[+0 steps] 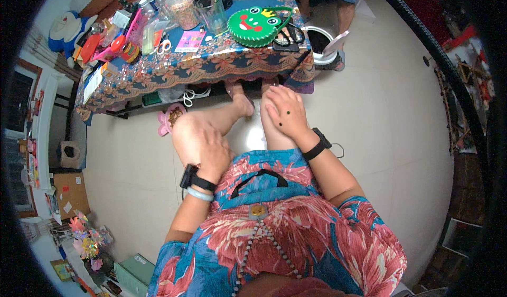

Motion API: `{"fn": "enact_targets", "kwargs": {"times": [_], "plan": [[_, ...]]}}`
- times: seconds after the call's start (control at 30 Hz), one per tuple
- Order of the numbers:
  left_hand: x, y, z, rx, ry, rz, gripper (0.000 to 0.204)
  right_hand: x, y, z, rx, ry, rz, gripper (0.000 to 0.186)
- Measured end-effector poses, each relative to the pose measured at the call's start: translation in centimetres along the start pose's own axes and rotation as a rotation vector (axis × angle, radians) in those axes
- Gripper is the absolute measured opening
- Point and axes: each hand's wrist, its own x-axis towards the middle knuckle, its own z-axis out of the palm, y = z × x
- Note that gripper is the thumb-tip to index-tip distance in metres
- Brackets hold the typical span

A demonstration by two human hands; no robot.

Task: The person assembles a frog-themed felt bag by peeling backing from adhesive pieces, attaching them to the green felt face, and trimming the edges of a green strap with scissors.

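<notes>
My left hand (208, 152) lies flat on my left thigh, with its fingers apart and nothing in it. Over my right knee rests my right hand (288, 112), fingers stretched out and also holding nothing. Black bands with devices are strapped round both wrists, and a pale bangle (200, 194) sits below the left one. Two small dark dots show on the back of the right hand. Beyond my knees, a green frog-faced bag (253, 27) is on the table's near right corner, apart from both hands.
On the cloth-covered table (211, 59) stand a jar of small pieces (182, 12), a clear glass (212, 14), scissors (163, 46) and a pink basket (134, 32). A pink bowl (174, 117) is on the floor. Another person's leg (346, 20) shows near a white-rimmed bin (319, 43).
</notes>
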Motion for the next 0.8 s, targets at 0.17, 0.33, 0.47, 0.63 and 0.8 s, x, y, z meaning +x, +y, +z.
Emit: {"fn": "enact_targets", "kwargs": {"times": [0.17, 0.33, 0.47, 0.63, 0.8], "plan": [[-0.3, 4.9, 2.9, -0.127, -0.007, 0.281, 0.025, 4.3, 5.8, 2.2, 0.122, 0.139, 0.33, 0.063], [0.5, 5.6, 3.5, -0.244, -0.166, 0.261, 0.028, 11.9, 5.0, 0.6, -0.109, -0.025, 0.616, 0.08], [0.4, 4.6, 3.0, -0.308, -0.175, 0.209, 0.028, 15.3, 4.2, 0.8, -0.224, -0.207, 0.767, 0.077], [0.1, 4.2, 3.4, -0.333, 0.016, 0.214, 0.019, 16.9, 5.8, 1.6, -0.388, -0.228, 0.695, 0.077], [-0.2, 3.7, 3.3, -0.365, 0.022, 0.243, 0.021, 17.6, 6.8, -1.2, -0.421, -0.119, 0.558, 0.088]]}}
